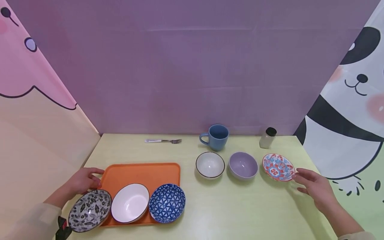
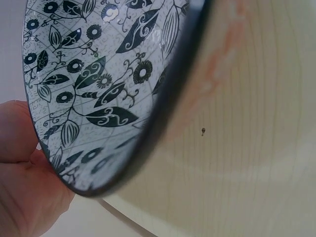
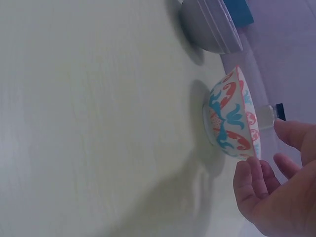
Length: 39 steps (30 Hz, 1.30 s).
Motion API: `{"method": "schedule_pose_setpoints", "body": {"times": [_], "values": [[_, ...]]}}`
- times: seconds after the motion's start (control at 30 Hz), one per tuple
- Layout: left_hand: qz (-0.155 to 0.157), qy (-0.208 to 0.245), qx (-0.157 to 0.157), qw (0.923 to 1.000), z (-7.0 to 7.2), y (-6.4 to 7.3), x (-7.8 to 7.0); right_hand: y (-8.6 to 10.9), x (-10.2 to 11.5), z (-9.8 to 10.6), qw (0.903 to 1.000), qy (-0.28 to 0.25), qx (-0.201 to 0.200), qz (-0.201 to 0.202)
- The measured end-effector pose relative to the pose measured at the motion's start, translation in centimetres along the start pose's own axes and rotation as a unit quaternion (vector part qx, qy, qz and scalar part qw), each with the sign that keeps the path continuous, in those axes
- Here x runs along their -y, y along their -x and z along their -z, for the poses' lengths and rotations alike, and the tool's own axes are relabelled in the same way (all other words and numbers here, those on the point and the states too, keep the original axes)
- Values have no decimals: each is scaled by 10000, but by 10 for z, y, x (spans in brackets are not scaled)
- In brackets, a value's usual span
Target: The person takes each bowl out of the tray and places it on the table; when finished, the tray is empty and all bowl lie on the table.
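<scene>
My left hand [image 1: 85, 181] is at the left edge of the orange tray [image 1: 144, 173], just behind a black-and-white leaf-patterned bowl [image 1: 90, 210]. That bowl overlaps the tray's left edge and hides part of the hand in the left wrist view; whether they touch I cannot tell. A white bowl [image 1: 130, 203] and a blue triangle-patterned bowl [image 1: 167, 203] sit beside it along the tray's front. My right hand [image 1: 315, 186] has its loosely extended fingers by the right rim of a red-and-blue patterned bowl [image 3: 229, 116]. Its fingertips meet or nearly meet that rim.
A small white bowl [image 1: 210, 165] and a purple bowl [image 1: 243, 165] stand mid-table. Behind them are a blue mug [image 1: 218, 137] and a black-lidded jar [image 1: 267, 138]. A fork [image 1: 163, 141] lies near the back edge. Cloth walls border the table [image 1: 228, 210].
</scene>
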<state>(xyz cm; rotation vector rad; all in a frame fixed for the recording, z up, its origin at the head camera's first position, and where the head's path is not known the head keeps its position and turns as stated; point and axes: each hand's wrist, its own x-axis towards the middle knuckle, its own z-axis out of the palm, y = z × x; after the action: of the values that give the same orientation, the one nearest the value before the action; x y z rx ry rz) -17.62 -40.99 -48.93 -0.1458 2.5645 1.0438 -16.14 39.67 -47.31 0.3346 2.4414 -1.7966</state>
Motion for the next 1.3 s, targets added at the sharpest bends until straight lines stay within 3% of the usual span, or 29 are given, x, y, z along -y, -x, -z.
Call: {"method": "schedule_pose_setpoints", "body": {"times": [0.17,0.47,0.63,0.77,0.93,1.3], "values": [[-28,-12,1,10000,3,2,-3,5,18,-2,9988,463,-91,162],[11,16,-45,10000,3,4,-6,14,55,-26,9975,156,289,627],[85,72,-6,9999,1,2,-5,22,71,-50,9934,-139,706,895],[88,56,0,9999,2,0,-4,27,82,-72,9908,-15,895,1018],[78,52,3,10000,4,-4,-2,30,92,-101,9876,126,1156,1056],[108,103,15,9999,2,-3,0,36,102,-164,9766,-177,1934,926]]}}
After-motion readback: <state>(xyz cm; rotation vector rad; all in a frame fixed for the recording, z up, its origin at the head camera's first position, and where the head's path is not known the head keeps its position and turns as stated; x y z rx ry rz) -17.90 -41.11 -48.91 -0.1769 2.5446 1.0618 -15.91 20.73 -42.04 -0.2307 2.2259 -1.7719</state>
